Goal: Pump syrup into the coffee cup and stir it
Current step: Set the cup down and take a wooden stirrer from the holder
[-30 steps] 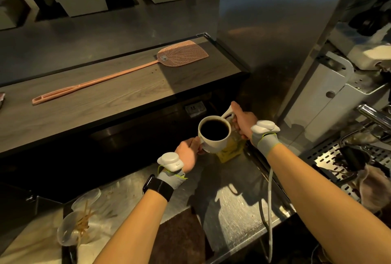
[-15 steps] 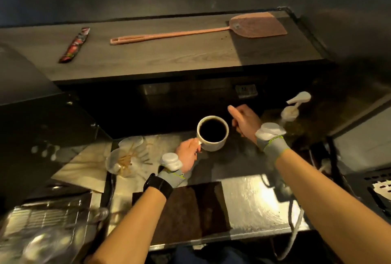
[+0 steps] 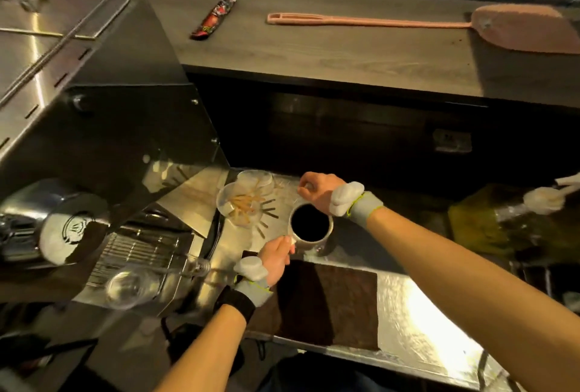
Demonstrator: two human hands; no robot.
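A white cup (image 3: pixel 306 243) full of black coffee stands on the steel counter (image 3: pixel 408 307). My left hand (image 3: pixel 276 258) grips the cup at its near-left side. My right hand (image 3: pixel 317 189) hovers just beyond the cup with its fingers curled; whether it holds anything is hidden. Left of that hand a tipped clear plastic cup (image 3: pixel 243 203) holds wooden stir sticks, and a few loose sticks (image 3: pixel 268 214) lie on the counter beside it. The yellowish syrup bottle (image 3: pixel 489 222) with its white pump (image 3: pixel 546 200) sits far to the right, away from both hands.
A dark brown mat (image 3: pixel 314 297) lies in front of the cup. A steel machine (image 3: pixel 94 103) with a drip grid (image 3: pixel 138 253) and a clear glass (image 3: pixel 131 288) fills the left. On the raised wooden ledge (image 3: pixel 314 56) lie a pink fly swatter (image 3: pixel 376 23) and a red wrapper (image 3: pixel 216 13).
The cup has moved left, away from the syrup pump, and now rests on the counter. My right hand left the pump and crossed over the cup toward the stir sticks, fingers curling.
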